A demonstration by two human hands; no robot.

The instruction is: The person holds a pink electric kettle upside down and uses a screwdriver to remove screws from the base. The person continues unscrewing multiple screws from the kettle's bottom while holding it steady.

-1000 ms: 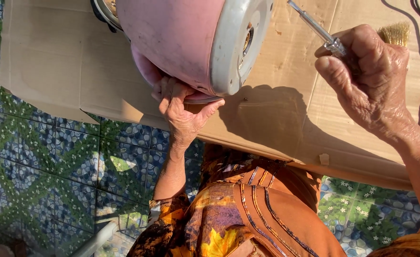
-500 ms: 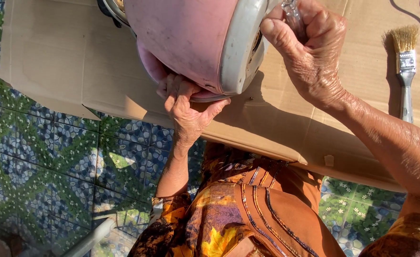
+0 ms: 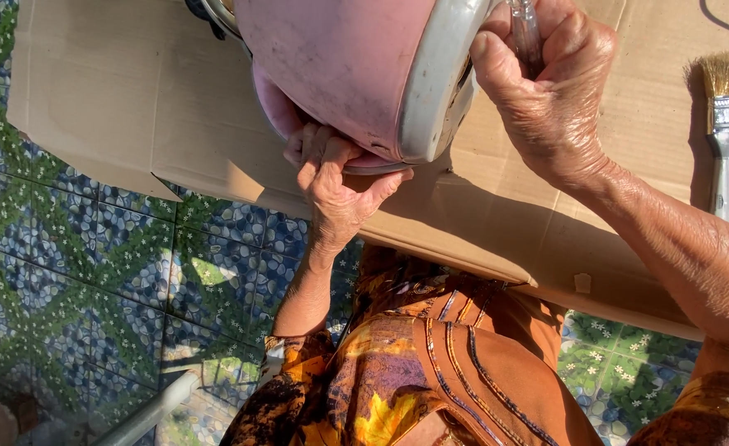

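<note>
Left hand [image 3: 336, 186] comes first at the left of the scene, reaching up from a patterned orange and yellow sleeve [image 3: 298, 372]. Its fingers are curled together and clamped on the lower rim of a pink round appliance [image 3: 340, 66], thumb pressed against the edge where the pink body meets the pale grey ring [image 3: 430, 91]. That appliance sits tipped on its side near the middle of the cardboard sheet [image 3: 117, 107], close to the sheet's near edge, with the grey ring turned toward the right. The cardboard lies flat on a tiled floor [image 3: 67, 272] of blue and green pebble pattern, and its near left corner juts out over those tiles. A pale tube or rail [image 3: 154, 409] crosses the floor at the lower left.

Just right of the grey ring, the right hand [image 3: 550, 91] is closed in a fist around a slim tool with a clear handle [image 3: 525, 29]; only the handle's top shows above the fingers, and its tip is hidden behind the hand and the ring, so what kind of tool it is cannot be told. The right forearm runs down toward the lower right corner of the view.

Farther right, well apart from both hands, a paintbrush [image 3: 721, 124] with pale bristles and a metal handle lies on the cardboard near its right edge, bristles pointing away from the person. A dark cord [image 3: 724, 29] curves across the cardboard's far right corner.
</note>
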